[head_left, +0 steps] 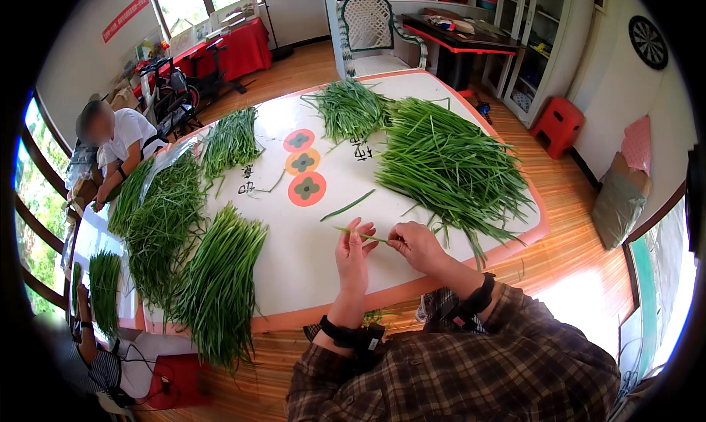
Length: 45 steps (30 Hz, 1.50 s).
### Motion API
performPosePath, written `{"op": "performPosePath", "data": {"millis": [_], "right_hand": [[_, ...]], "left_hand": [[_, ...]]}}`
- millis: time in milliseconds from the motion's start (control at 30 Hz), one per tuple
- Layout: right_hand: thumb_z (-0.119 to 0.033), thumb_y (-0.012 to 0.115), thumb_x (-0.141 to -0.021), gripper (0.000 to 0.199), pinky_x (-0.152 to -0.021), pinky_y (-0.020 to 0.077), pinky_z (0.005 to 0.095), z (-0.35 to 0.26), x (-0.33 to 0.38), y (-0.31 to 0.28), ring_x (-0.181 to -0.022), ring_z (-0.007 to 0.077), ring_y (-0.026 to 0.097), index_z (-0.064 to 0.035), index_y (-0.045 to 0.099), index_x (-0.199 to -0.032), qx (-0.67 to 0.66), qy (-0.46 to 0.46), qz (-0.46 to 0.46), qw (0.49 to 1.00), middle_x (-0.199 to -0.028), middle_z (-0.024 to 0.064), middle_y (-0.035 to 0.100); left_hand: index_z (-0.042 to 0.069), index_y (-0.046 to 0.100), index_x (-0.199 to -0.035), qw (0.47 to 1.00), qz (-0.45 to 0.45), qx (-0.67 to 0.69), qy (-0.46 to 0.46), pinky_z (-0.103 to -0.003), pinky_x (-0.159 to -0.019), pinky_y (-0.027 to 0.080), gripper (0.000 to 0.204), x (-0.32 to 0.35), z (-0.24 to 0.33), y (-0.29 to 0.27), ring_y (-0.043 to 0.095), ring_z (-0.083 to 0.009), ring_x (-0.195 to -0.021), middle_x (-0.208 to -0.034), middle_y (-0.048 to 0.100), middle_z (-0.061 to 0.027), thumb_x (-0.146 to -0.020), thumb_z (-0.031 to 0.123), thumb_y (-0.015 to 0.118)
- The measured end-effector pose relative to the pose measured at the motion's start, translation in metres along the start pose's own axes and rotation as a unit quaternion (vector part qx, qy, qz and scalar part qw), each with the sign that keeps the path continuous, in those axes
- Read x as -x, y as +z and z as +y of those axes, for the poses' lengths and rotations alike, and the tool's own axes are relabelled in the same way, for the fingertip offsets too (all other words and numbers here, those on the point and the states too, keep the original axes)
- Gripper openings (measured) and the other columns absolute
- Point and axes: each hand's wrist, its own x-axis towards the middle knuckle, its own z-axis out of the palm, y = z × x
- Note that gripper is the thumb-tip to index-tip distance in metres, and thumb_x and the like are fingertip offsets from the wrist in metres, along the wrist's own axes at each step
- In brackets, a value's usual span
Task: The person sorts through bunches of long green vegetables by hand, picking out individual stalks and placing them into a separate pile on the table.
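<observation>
Above the near part of the white table (309,282), a single garlic chive stalk (373,238) is stretched between my two hands. My left hand (353,259) pinches it near its pale end, which sticks out to the left past the thumb. My right hand (418,244) is closed around the other end, where the fingers hide the tip. Just beyond the hands, a loose green blade (348,206) lies on the tabletop. A large heap of chives (452,164) spreads to the right of my hands, and a tidier bundle (220,275) lies to their left.
More chive piles lie at the far edge (349,107), far left (232,139) and left (165,216). One person in a white shirt (132,135) sits at the left; another person's arm (86,326) reaches in at lower left. A red stool (557,128) stands right of the table.
</observation>
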Motion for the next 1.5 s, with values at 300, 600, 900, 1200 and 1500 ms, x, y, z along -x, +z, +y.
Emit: {"op": "performPosePath", "data": {"millis": [300,600,900,1200,1500], "right_hand": [[-0.018,0.059,-0.079,0.011,-0.068,0.0446,0.0373,0.024,0.011,-0.04,-0.077,0.0268,0.057,-0.0103,0.061,-0.086,0.063,-0.043,-0.077,0.994,-0.075,0.0064,0.06],[-0.012,0.058,-0.08,0.013,-0.073,0.045,0.0339,0.043,-0.021,-0.099,-0.083,0.0249,0.056,-0.0063,0.063,-0.09,0.039,0.113,0.137,0.983,-0.089,0.0091,0.062],[-0.014,0.057,-0.076,0.026,-0.087,0.0367,0.0413,0.032,-0.017,-0.054,-0.107,0.0244,0.044,-0.0091,0.062,-0.101,0.166,0.009,0.129,0.978,-0.112,0.0002,0.056],[-0.008,0.059,-0.071,0.027,-0.087,0.0358,0.0407,0.046,-0.014,-0.049,-0.105,0.0253,0.046,-0.0095,0.063,-0.098,0.214,0.005,0.145,0.966,-0.113,0.0018,0.055],[-0.004,0.06,-0.069,0.041,-0.086,0.0363,0.0397,0.015,0.017,-0.019,-0.101,0.028,0.048,-0.0077,0.056,-0.11,0.104,-0.085,0.184,0.974,-0.118,0.006,0.051]], "left_hand": [[0.01,0.046,-0.088,0.967,0.003,0.251,-0.032,-0.032,-0.074,0.048,0.022,-0.002,-0.001,-0.022,0.056,-0.0209,-0.073,-0.072,0.055,-0.0053,-0.096,0.028,0.037],[0.013,0.047,-0.083,0.951,-0.122,0.246,-0.145,-0.021,-0.047,0.027,0.019,0.001,0.008,-0.013,0.032,-0.0077,-0.051,-0.062,0.037,0.0028,-0.094,0.028,0.043],[0.013,0.049,-0.081,0.957,-0.151,0.217,-0.122,-0.021,-0.045,0.024,0.02,0.0,0.008,-0.022,0.027,-0.0058,-0.048,-0.059,0.036,0.0033,-0.092,0.03,0.046],[0.014,0.051,-0.084,0.957,-0.146,0.221,-0.116,-0.021,-0.045,0.023,0.025,-0.003,0.005,-0.021,0.026,-0.0065,-0.046,-0.058,0.035,0.0034,-0.093,0.035,0.043],[0.007,0.048,-0.114,0.977,-0.12,0.159,-0.074,-0.026,-0.061,0.038,0.038,-0.002,0.001,-0.015,0.049,-0.0144,-0.071,-0.084,0.052,-0.0036,-0.093,0.037,0.041]]}}
